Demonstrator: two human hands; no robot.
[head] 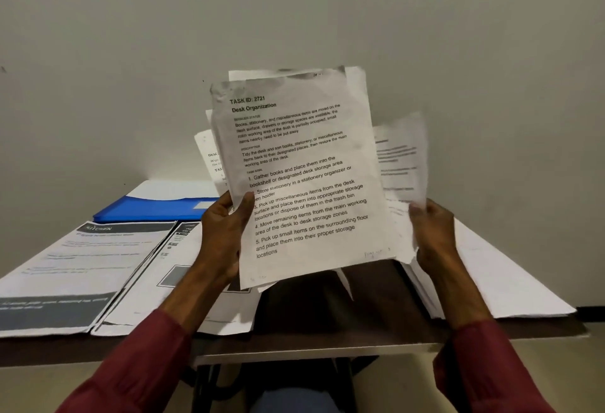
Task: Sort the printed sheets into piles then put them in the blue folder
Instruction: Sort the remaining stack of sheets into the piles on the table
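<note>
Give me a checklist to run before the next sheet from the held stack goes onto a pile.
1. Left hand grips the held stack: ok, thumb across its front.
2. Right hand pinches the blurred sheet at the stack's right: ok.
3. Front sheet heading legible: ok, "Desk Organization".
4. Matching pile for it: cannot tell; the kitchen pile differs, and the right pile shows no readable print.
5. Blue folder in view on the table, behind the kitchen pile: ok.
</note>
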